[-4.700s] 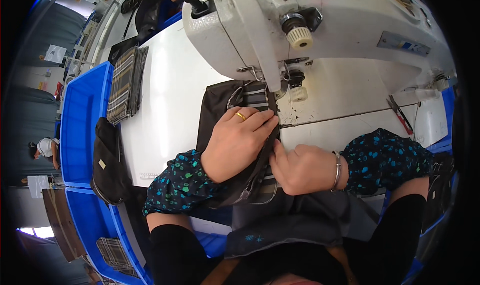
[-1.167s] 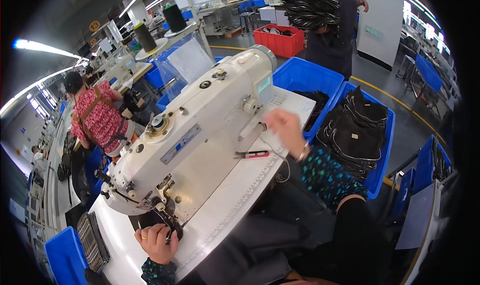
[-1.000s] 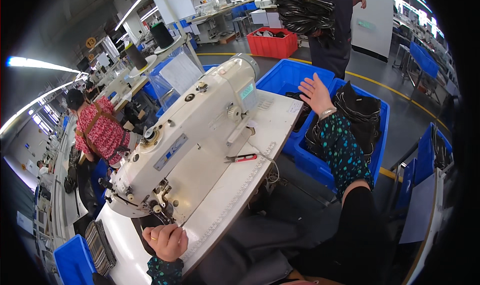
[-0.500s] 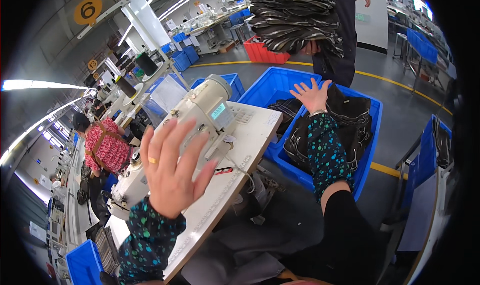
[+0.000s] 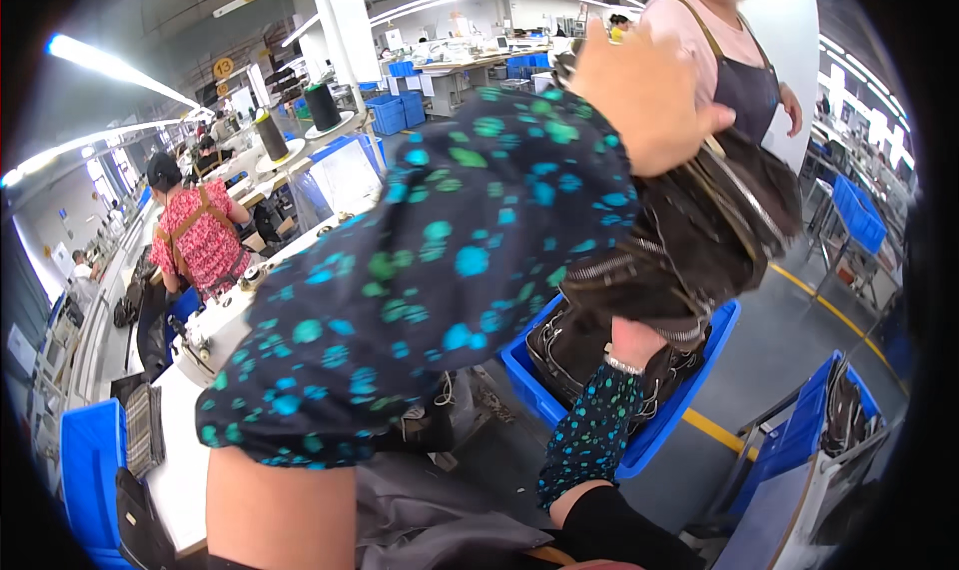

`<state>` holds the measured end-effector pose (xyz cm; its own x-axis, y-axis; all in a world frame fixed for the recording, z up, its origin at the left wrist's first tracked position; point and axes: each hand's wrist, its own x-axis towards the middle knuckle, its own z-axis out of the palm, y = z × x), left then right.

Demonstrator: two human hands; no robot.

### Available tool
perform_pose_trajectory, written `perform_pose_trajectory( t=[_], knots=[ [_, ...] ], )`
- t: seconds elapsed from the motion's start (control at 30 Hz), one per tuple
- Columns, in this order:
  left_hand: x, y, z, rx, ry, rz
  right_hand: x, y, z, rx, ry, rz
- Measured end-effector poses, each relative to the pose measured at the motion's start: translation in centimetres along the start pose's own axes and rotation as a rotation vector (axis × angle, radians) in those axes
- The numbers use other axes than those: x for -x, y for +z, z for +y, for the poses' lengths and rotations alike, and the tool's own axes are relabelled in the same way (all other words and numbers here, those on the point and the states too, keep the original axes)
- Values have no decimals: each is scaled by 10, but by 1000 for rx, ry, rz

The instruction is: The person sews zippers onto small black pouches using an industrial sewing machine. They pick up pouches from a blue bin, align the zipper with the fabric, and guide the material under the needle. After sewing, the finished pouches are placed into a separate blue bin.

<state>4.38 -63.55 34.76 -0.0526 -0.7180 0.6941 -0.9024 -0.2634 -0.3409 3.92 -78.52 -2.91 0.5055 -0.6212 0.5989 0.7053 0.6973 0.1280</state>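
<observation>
I have a bulky stack of dark brown zippered bag pieces [image 5: 721, 230] between my two hands, in front of a co-worker in a pink top and dark apron [image 5: 751, 95]. My left hand [image 5: 644, 100], slightly blurred, lies over the top of the stack with bent fingers. My right hand [image 5: 634, 340] is under it, its fingers hidden by the fabric. Below the stack is a blue bin [image 5: 529, 375] holding more dark pieces [image 5: 559, 342]. My patterned left sleeve covers much of the sewing machine [image 5: 205, 335].
The white table edge [image 5: 175, 490] is at my left, with plaid fabric [image 5: 142, 425] and a blue bin [image 5: 88, 470]. Another worker in red [image 5: 205, 235] sits beyond. A cart with a blue bin [image 5: 789, 440] stands at right; thread cones [image 5: 322, 105] rise behind the machine.
My left hand has left the machine and both hands have reached up onto the stack the co-worker was carrying. The stack is lower and closer, and my view has tilted upward.
</observation>
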Motion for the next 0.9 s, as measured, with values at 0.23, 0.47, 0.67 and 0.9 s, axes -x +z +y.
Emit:
perform_pose_trajectory(
  t=[0.23, 0.47, 0.67, 0.9],
  knots=[
    [46, 37, 77, 42, -18, -388, 79, 31, -56, 378, 110, 362],
    [157, 66, 76, 330, -141, 184, 181, 61, 18, 420, 484, 528],
    [230, -2, 107, 660, -71, 197, 231, 109, 49, 580, 806, 422],
    [284, -95, 100, 588, -474, 149, 274, 174, 146, 491, 1226, 226]
  ],
)
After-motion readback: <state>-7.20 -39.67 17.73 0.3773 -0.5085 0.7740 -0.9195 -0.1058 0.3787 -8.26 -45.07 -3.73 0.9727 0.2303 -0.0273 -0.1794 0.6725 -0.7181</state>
